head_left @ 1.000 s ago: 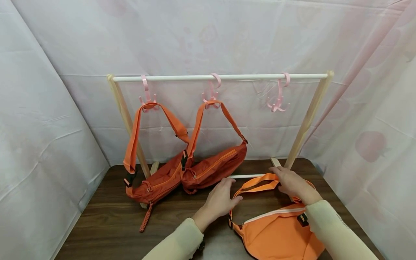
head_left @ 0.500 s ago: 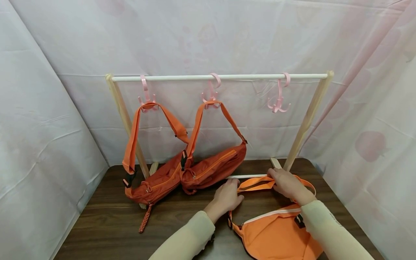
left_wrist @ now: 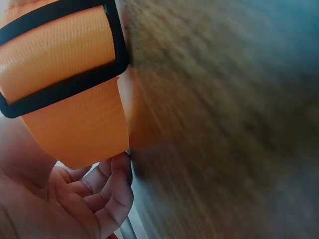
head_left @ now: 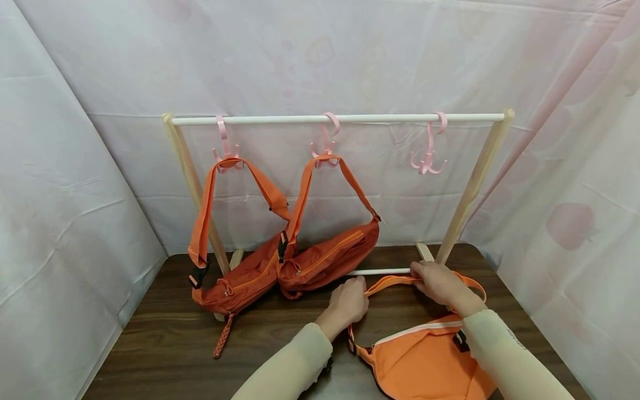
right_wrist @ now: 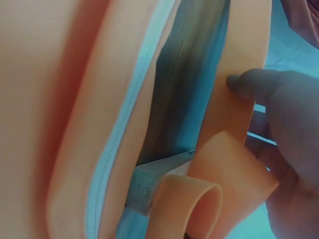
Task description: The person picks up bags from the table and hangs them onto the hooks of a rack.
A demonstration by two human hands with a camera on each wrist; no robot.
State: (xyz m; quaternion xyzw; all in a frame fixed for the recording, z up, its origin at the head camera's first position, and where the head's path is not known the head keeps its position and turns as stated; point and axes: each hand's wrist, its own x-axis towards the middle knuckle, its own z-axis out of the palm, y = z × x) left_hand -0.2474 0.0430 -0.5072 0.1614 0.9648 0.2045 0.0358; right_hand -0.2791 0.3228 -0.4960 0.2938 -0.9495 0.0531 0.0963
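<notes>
A bright orange waist bag (head_left: 425, 361) with a white zipper lies at the front right of the dark wooden table. My left hand (head_left: 346, 303) grips the left part of its strap; in the left wrist view the strap (left_wrist: 79, 124) runs through a black slider buckle (left_wrist: 65, 59) into curled fingers. Farther right, my right hand (head_left: 442, 283) pinches the same strap, with the thumb (right_wrist: 254, 83) flat on the webbing in the right wrist view. A loop of the strap hangs down past that hand. The bag's right corner is hidden under the right sleeve.
A rack with a white rail (head_left: 380, 118) stands behind. Two rust-orange bags, a left one (head_left: 240, 278) and a middle one (head_left: 332, 255), hang by their straps from pink hooks. A third pink hook (head_left: 428, 158) at the right carries nothing. A low white bar (head_left: 382, 272) crosses near the hands.
My left hand has moved right and its fingers have closed on the strap. The right hand has tightened its hold, drawing the strap's two layers together between the hands.
</notes>
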